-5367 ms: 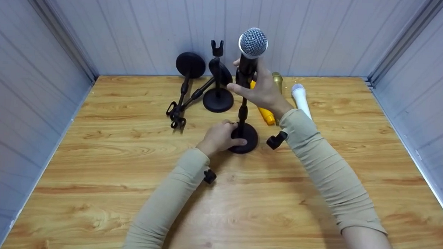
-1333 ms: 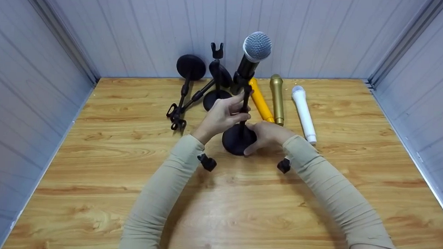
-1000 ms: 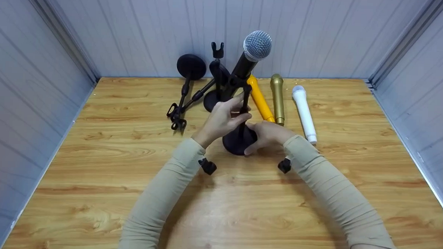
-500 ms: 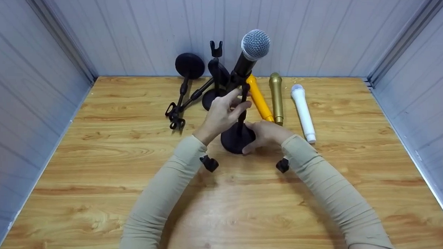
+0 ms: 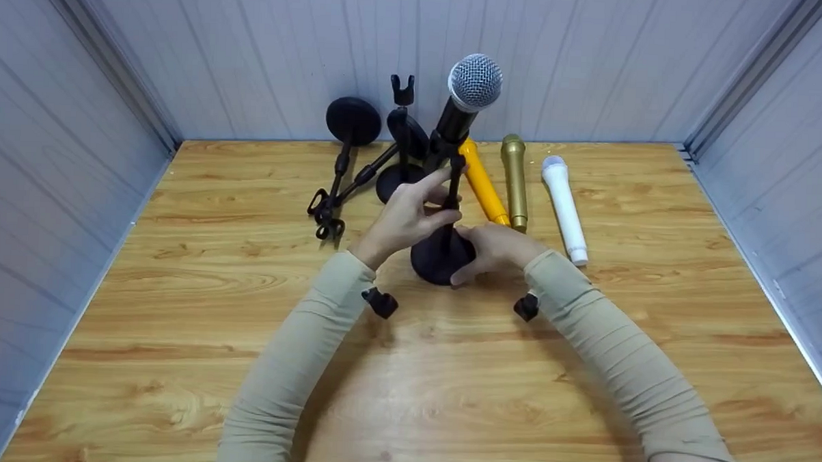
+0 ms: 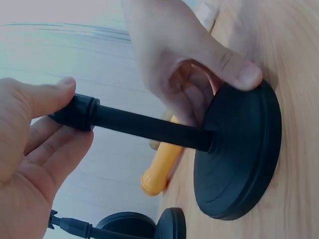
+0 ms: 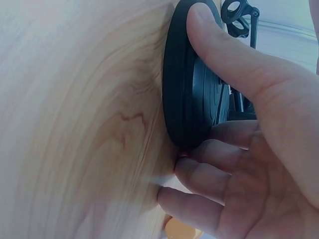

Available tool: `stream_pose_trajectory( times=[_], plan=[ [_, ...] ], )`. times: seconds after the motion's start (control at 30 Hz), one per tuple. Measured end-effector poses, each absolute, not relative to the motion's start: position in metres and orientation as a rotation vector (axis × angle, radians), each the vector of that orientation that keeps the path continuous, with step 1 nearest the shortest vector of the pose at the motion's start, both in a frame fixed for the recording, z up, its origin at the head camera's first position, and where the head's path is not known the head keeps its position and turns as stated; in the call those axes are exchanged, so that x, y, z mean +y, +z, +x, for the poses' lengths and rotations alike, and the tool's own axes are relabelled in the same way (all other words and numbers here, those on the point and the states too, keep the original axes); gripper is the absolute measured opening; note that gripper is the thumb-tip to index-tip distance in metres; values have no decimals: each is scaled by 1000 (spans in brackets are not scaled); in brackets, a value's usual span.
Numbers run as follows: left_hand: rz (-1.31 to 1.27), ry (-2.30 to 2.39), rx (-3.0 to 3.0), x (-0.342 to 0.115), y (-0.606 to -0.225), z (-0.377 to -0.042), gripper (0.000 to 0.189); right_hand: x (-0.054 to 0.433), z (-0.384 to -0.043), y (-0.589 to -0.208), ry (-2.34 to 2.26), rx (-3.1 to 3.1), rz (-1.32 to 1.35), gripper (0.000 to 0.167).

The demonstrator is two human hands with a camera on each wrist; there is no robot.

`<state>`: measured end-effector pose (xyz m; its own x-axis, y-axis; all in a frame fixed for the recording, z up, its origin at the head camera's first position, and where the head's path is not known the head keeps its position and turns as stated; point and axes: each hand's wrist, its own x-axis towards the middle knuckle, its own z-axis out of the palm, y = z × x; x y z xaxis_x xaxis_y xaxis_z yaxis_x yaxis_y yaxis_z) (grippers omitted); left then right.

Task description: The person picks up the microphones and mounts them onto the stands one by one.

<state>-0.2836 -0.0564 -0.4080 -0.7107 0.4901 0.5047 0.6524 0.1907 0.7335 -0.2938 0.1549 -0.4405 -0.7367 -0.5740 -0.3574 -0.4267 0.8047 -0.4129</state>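
One swap: left hand point(image 5: 405, 216) now pinches the stand point(image 6: 154, 128) by its collar point(image 6: 85, 112); right hand point(image 5: 496, 249) grips its base point(image 5: 436, 260) at four o'clock, likely steadying it.

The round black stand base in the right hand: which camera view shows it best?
The left wrist view: the round black base looks large, with most of its top face and rim visible. The head view shows it small, the right wrist view steeply slanted; in both, the right hand covers part of it.
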Motion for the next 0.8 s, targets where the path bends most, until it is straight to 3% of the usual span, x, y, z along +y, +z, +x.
stream_pose_trajectory(
  times=[0.43, 0.53, 0.7, 0.8],
  plan=[
    [-1159, -1384, -2291, -57, -409, -289, 67, 155, -291, -438, -433, 2516, -751, 104],
    [-1181, -1404, -2282, -58, -409, -289, 67, 156, -294, -439, -485, 2530, -827, 85],
    [-1206, -1417, -2284, -60, -409, -288, 68, 156, -302, -448, -744, 2549, -986, 32],
    [-1243, -1385, -2285, -64, -408, -287, 69, 156, -305, -455, -777, 2518, -1024, 30]
  ],
)
